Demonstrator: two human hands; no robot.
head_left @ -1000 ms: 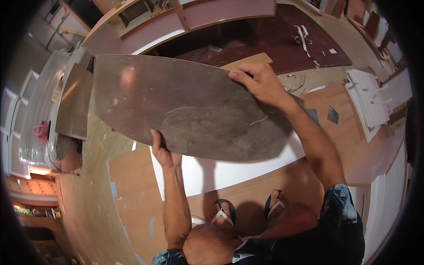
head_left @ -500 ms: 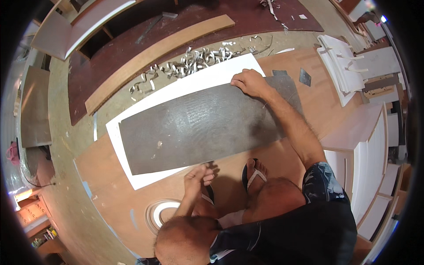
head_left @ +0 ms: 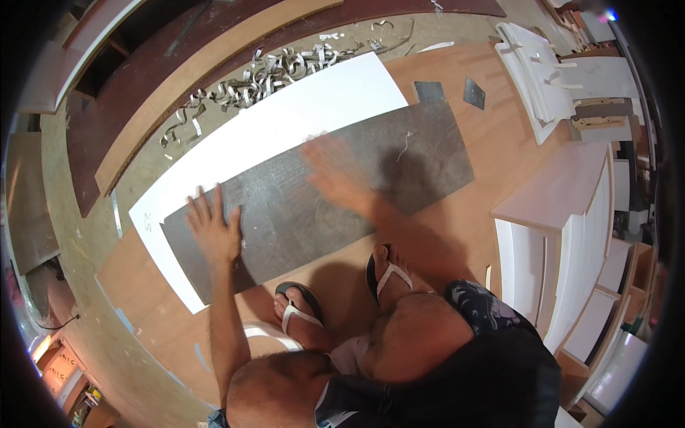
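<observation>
A dark grey-brown sheet [head_left: 285, 221] lies over a larger white panel [head_left: 264, 135], leaving a white strip along the far and left sides. My left hand [head_left: 216, 232] rests with fingers spread on the sheet's left part, fingertips by its far edge. Over the middle of the sheet is my right hand [head_left: 337, 171], smeared by motion but stretched out flat with nothing seen in it; whether it touches the sheet I cannot tell. A thin pale strand [head_left: 404, 145] lies on the sheet's right part.
Curled strips [head_left: 278, 75] are heaped beyond the panel, before a long wooden board [head_left: 207, 78]. Two small dark pieces, one a square [head_left: 474, 93], lie at the far right. White panels [head_left: 531, 78] and a white cabinet [head_left: 542, 221] stand on the right. My sandalled feet [head_left: 389, 271] are close to the sheet.
My left hand has risen from below the near edge onto the sheet and spread. My right hand has left the far edge for the middle. The sheet now sits nearer, baring more white panel.
</observation>
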